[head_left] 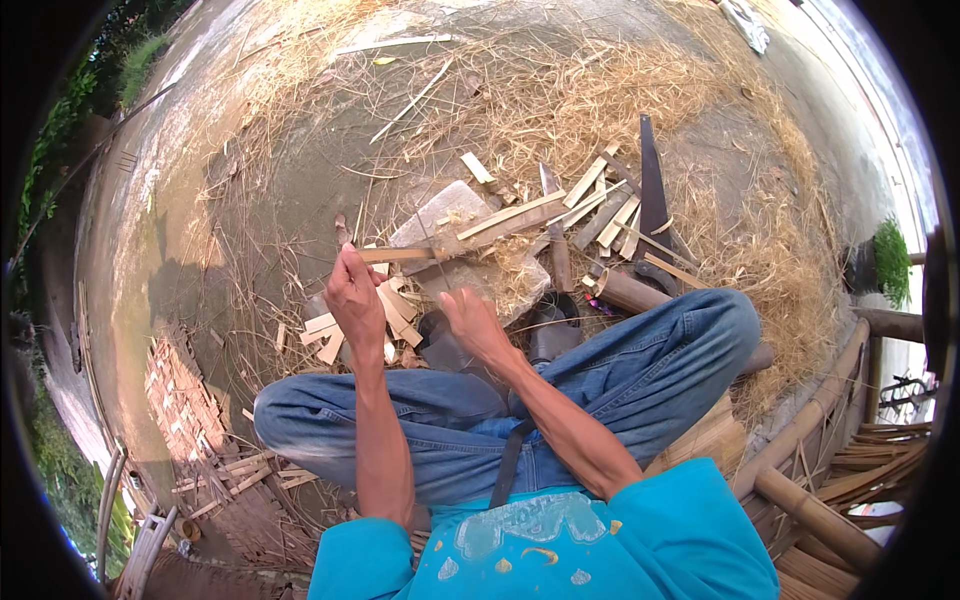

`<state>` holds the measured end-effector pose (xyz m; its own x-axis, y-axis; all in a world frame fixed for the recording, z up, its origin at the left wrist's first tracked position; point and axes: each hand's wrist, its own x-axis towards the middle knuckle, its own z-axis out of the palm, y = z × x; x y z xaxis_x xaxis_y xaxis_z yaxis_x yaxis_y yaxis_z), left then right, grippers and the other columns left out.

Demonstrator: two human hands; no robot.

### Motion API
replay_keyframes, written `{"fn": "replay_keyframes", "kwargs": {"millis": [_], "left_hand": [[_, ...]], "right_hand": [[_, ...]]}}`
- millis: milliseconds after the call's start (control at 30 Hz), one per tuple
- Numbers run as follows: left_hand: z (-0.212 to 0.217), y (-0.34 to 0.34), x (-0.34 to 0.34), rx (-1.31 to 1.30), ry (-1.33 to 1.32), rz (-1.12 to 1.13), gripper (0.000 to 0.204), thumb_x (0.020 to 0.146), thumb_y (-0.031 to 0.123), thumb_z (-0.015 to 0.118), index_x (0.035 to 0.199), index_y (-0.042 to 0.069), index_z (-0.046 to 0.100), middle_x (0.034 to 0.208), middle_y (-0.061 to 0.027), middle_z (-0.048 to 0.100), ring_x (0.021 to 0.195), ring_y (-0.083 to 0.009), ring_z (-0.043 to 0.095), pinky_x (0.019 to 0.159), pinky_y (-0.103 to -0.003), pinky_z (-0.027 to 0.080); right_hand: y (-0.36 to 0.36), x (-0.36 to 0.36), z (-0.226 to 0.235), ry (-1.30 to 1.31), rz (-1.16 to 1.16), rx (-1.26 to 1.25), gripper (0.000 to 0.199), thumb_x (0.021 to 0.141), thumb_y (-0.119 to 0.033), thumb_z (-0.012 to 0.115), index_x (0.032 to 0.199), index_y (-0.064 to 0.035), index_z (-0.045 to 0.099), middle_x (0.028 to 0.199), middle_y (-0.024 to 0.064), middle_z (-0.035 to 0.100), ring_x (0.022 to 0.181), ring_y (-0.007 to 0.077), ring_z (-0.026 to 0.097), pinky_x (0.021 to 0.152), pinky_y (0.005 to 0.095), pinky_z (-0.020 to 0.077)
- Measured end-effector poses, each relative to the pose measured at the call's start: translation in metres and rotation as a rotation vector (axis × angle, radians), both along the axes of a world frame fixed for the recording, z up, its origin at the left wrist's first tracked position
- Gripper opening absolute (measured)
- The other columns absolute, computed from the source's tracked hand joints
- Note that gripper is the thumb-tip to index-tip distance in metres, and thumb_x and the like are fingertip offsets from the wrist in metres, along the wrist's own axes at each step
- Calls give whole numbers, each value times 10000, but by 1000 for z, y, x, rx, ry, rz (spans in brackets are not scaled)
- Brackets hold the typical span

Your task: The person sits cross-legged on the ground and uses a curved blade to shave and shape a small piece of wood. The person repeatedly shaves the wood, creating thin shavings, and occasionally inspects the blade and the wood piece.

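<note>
My left hand [355,295] is closed on one end of a bamboo strip [405,255], which points right over a pale stone block [450,212]. A small brownish piece [342,229] shows just above that fist; its kind is unclear. My right hand [475,323] is closed near the block's front edge, below the strip's far end. A thin dark line-like thing [428,238] runs up from its fingers across the strip; whether it is a blade or a wire I cannot tell. Cut bamboo pieces [398,308] lie beside my left wrist.
Right of the block lie a knife [558,240], split bamboo pieces [618,225], a dark saw [653,180] and a round bamboo length [630,292]. Straw-like shavings [570,100] cover the ground ahead. A woven bamboo piece [185,400] lies at left; a bamboo frame [815,515] stands at right.
</note>
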<state>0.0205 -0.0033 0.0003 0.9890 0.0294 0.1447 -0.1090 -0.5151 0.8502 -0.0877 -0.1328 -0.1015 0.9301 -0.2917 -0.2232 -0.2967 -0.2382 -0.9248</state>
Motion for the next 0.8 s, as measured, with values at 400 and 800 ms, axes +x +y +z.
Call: {"fn": "replay_keyframes", "kwargs": {"millis": [400,800], "left_hand": [[2,-8,-6,-14,-33,-40,500,1135,320,436,839,-51,594,607,-103,574,586,-189,689,572,-358,534],[-8,22,7,-712,425,-216,484,1082,453,546,934,5,652,775,-94,688,776,-221,741,789,-377,642]], "right_hand": [[0,-14,-39,-19,-79,-127,489,1053,-439,563,1034,49,584,808,287,672,737,474,656,681,527,529],[-34,15,51,1,-220,980,559,954,-554,711,1096,-36,558,939,48,625,549,61,530,435,224,461]]}}
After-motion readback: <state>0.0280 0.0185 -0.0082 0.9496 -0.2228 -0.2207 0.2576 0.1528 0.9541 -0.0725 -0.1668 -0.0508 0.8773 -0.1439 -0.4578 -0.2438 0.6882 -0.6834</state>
